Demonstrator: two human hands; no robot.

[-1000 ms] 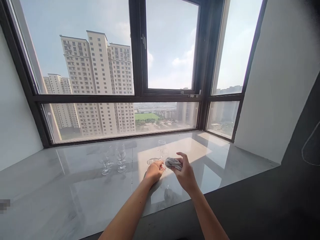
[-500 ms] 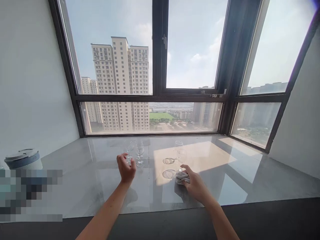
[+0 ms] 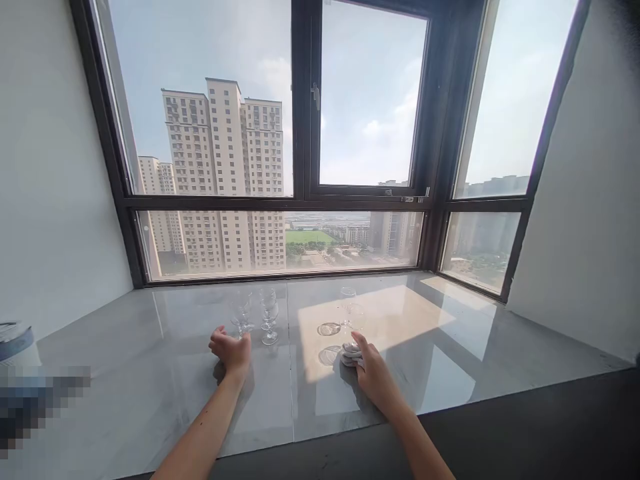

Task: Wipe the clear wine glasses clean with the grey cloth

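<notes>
My left hand (image 3: 230, 352) hovers at the sill, fingers loosely curled and thumb apart from them, with nothing visible inside. Just beyond it stand several clear stemmed glasses, among them one by the thumb (image 3: 241, 308) and one farther right (image 3: 269, 319). My right hand (image 3: 374, 371) grips a bunched white cloth (image 3: 351, 355) low over the sill. Directly past its fingertips is a clear glass (image 3: 356, 313), its base partly covered by the hand. Another glass (image 3: 348, 293) stands behind that one. I cannot tell whether the right fingers touch the near glass.
The glossy grey windowsill (image 3: 165, 393) carries a patch of sunlight and glass shadows on the right. A lidded cup with a blue band (image 3: 18, 345) stands at the left edge, above a pixelated area. Dark window frames (image 3: 305, 100) rise behind, between white side walls.
The view has shifted a little to the right. My left hand has moved left, away from the glasses, and turned slightly. My right hand stays on the cloth beside the near glass.
</notes>
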